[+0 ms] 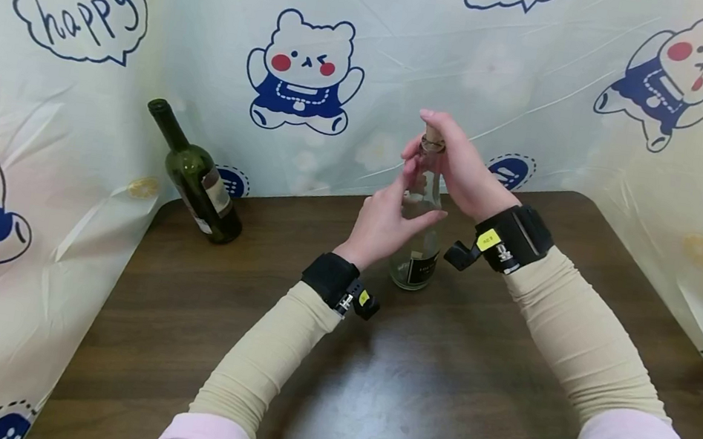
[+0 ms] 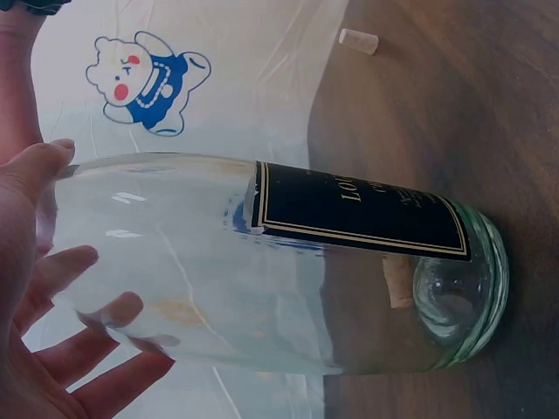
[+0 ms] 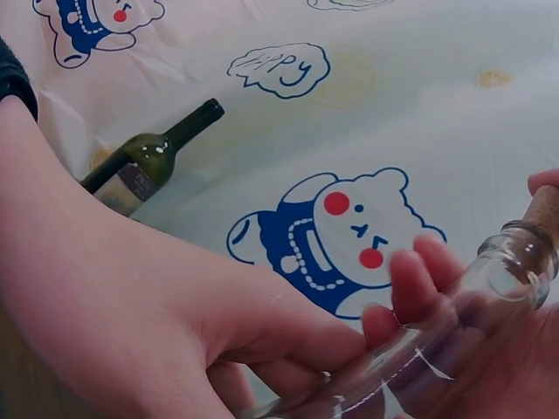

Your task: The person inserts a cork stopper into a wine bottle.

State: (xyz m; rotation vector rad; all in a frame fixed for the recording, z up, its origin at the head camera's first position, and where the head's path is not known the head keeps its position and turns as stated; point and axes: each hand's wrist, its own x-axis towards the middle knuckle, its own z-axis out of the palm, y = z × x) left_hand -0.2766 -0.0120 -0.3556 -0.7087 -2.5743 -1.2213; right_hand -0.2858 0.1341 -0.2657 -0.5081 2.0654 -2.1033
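A clear glass bottle [image 1: 413, 258] with a black label [image 2: 358, 209] stands on the wooden table. A cork [image 3: 546, 209] sits in its mouth, sticking out above the glass ring. My left hand [image 1: 381, 224] holds the bottle around its shoulder, thumb across the front and fingers round the far side. Higher up, my right hand [image 1: 468, 176] grips the neck from the right, its thumb resting at the cork's top. In the left wrist view, another cork [image 2: 399, 281] shows through the glass near the base.
A dark green wine bottle [image 1: 198, 179] stands at the table's back left corner. On the table [image 1: 225, 352], a loose pale cork [image 2: 359, 41] lies beyond the clear bottle in the left wrist view. A printed curtain [image 1: 214, 43] with bear drawings hangs behind and at both sides.
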